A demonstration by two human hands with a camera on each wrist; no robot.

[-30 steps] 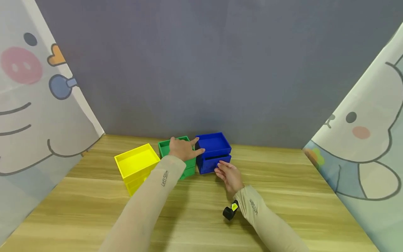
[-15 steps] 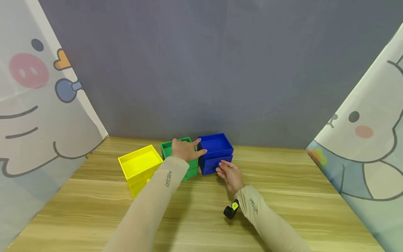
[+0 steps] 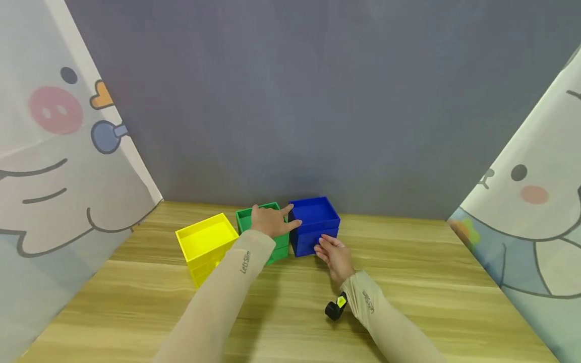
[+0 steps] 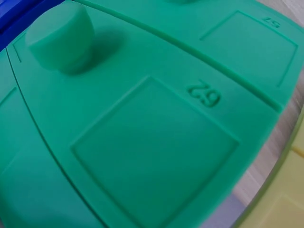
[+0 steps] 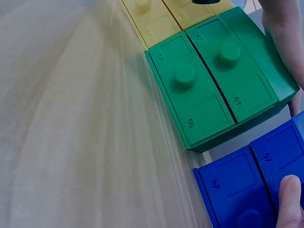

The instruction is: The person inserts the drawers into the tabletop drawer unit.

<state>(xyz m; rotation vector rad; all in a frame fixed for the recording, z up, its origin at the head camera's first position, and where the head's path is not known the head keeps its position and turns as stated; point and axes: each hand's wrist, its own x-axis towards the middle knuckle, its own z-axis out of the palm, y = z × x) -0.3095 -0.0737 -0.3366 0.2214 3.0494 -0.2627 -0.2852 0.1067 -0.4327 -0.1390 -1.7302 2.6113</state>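
A blue box with drawers (image 3: 313, 210) stands at the back of the table, its top an open tray. My right hand (image 3: 338, 259) is at its front, finger and thumb pinching at a drawer's front; the thumb (image 5: 289, 199) lies on the upper drawer's face, and the knob there is hidden. A lower blue knob (image 5: 249, 218) shows free. My left hand (image 3: 269, 221) reaches over the green box with drawers (image 3: 278, 254), two straight fingers spread onto the blue box's left edge. Green knobs (image 4: 61, 38) and raised numbers show close up in the left wrist view.
Left of the green box stands a yellow box with drawers (image 3: 206, 237), turned at an angle. A grey wall (image 3: 290, 101) rises behind the wooden table (image 3: 408, 262). A black wrist camera (image 3: 335, 308) hangs at the right cuff. Cartoon-printed sheets flank both sides.
The blue drawer, out a little with a dark gap above it, has slid in flush as the right hand moved with it. The left hand keeps its place on the blue box.
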